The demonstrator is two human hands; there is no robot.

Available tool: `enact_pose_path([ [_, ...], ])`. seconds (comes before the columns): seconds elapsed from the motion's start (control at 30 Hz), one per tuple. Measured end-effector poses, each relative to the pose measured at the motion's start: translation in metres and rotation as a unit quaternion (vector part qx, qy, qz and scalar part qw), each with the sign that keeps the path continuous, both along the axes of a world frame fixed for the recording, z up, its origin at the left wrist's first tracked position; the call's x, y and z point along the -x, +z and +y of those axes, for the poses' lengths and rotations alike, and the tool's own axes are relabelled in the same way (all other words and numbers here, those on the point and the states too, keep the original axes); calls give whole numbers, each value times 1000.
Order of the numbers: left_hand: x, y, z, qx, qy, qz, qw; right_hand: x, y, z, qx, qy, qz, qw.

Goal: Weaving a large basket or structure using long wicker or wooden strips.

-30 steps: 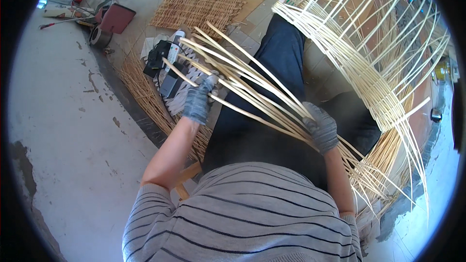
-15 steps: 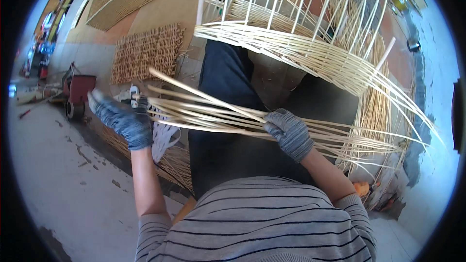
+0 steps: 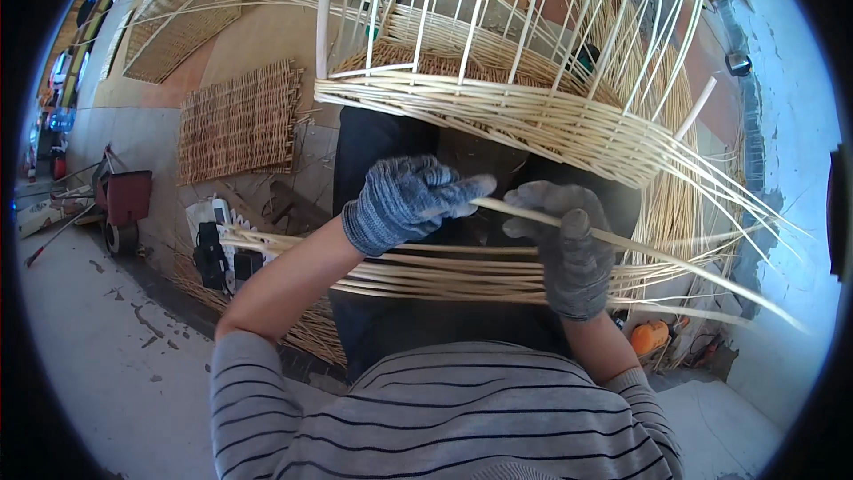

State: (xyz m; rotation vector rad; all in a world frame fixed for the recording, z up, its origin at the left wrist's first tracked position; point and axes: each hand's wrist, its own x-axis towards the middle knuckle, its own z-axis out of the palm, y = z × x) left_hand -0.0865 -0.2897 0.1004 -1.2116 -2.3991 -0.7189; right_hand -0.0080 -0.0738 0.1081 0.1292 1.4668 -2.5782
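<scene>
My left hand (image 3: 413, 200), in a grey knit glove, pinches the end of a pale wicker rod (image 3: 684, 262). That rod slants down to the right across my right hand (image 3: 573, 244), also gloved. The right hand's fingers are stretched out and apart, with the thumb over the rod. A bundle of loose wicker rods (image 3: 426, 280) lies across my lap beneath both hands. Beyond my hands stands a part-woven wicker basket (image 3: 498, 111), tilted, with upright stakes rising from its woven wall.
A brown woven panel (image 3: 238, 124) lies on the floor at left, with a paler woven panel (image 3: 182, 22) farther back. A dark red dustpan-like object (image 3: 123, 196) stands far left. At right are long loose rods (image 3: 680, 178), an orange tool (image 3: 650, 338) and a wall (image 3: 795, 169).
My left hand has swung from the far left to the middle and now grips one rod. The right hand has opened off the bundle, which lies lower on my lap. The view has shifted slightly.
</scene>
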Motion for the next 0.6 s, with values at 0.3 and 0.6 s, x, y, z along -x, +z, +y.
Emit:
enact_pose_path([
  [0.3,96,-74,-40,114,245,-123,955,115,4,44,-242,-93,72,963],
  [0.6,97,-79,-33,111,282,-89,949,154,-55,59,-13,-27,-140,990],
])
